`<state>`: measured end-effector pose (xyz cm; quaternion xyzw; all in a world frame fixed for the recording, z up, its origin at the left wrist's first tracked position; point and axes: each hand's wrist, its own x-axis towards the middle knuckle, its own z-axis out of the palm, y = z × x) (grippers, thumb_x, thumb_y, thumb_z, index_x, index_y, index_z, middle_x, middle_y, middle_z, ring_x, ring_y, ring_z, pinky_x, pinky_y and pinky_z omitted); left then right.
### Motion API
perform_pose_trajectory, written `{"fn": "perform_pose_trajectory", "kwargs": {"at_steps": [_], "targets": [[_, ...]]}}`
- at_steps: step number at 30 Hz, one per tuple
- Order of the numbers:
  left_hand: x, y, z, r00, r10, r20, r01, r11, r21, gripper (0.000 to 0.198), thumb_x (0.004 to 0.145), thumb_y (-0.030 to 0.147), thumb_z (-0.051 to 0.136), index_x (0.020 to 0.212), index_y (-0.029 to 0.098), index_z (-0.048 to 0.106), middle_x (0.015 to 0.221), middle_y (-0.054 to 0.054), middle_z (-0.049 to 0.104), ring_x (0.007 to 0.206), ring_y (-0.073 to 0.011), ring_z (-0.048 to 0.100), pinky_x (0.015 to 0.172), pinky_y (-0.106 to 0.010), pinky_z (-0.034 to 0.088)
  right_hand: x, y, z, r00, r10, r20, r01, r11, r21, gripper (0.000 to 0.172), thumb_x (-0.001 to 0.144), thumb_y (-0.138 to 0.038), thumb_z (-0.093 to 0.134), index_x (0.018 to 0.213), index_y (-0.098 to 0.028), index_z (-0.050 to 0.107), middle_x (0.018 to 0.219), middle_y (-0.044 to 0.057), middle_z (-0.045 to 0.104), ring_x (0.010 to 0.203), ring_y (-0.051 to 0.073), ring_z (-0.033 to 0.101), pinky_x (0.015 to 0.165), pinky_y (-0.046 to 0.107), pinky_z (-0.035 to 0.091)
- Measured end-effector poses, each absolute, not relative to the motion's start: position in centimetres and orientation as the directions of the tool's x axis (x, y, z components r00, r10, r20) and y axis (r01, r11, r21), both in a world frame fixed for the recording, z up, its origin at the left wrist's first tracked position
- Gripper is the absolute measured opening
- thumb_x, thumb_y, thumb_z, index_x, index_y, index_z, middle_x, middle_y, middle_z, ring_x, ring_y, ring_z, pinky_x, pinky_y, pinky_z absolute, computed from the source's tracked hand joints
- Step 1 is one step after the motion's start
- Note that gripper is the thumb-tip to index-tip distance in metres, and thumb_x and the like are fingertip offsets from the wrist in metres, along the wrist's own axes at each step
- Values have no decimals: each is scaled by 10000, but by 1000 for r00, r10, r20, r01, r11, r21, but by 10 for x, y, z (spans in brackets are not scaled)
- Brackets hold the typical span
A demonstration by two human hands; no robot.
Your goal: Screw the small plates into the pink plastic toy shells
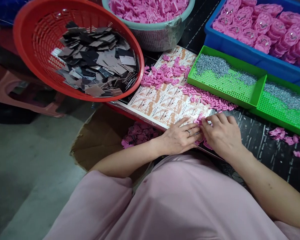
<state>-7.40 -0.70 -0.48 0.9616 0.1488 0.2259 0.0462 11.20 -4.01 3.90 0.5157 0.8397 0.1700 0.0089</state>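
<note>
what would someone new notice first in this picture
Probably the big red basket at upper left, tipped toward the viewer and heaped with dark and grey flat pieces. Next, the bright pink parts piled in the blue tray at upper right. Lower down, the left hand and right hand meet over small pink pieces at the table's near edge.
</note>
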Motion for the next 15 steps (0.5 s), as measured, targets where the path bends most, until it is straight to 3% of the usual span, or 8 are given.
{"fn": "perform_pose_trajectory", "kwargs": {"at_steps": [5, 9, 12, 15], "targets": [[-76, -5, 1, 880, 318, 353, 270, -946, 178, 314, 963, 352, 488, 1172, 163, 625, 1230, -84, 655, 1185, -216, 578, 1094, -484, 381, 134, -40, 35, -418, 864, 282, 908, 407, 100, 186, 919, -274, 537, 1000, -204, 689, 932, 43, 691, 849, 193, 516, 697, 333, 274], [-70, -6, 4, 855, 289, 431, 237, -956, 171, 320, 944, 355, 513, 1172, 163, 629, 1250, -98, 643, 1177, -222, 587, 1085, -473, 392, 169, -58, 43, -224, 875, 429, 955, 286, -85, 163, 903, -257, 574, 1025, -213, 673, 978, 37, 702, 863, 170, 586, 728, 317, 376], [-58, -8, 4, 831, 254, 494, 206, -967, 149, 290, 941, 321, 514, 1141, 156, 642, 1217, -91, 661, 1156, -223, 598, 1055, -450, 422, 182, -71, 44, -211, 877, 433, 967, 252, -40, 87, 871, -256, 622, 922, -217, 681, 896, 16, 710, 844, 182, 579, 745, 323, 383], [-43, -13, 4, 844, 240, 479, 204, -971, 128, 285, 955, 307, 489, 1149, 159, 637, 1252, -92, 643, 1176, -231, 587, 1051, -459, 422, 179, -75, 35, -288, 868, 405, 955, 293, 53, 120, 863, -255, 633, 970, -231, 681, 953, -2, 714, 911, 200, 550, 784, 333, 358]]}}
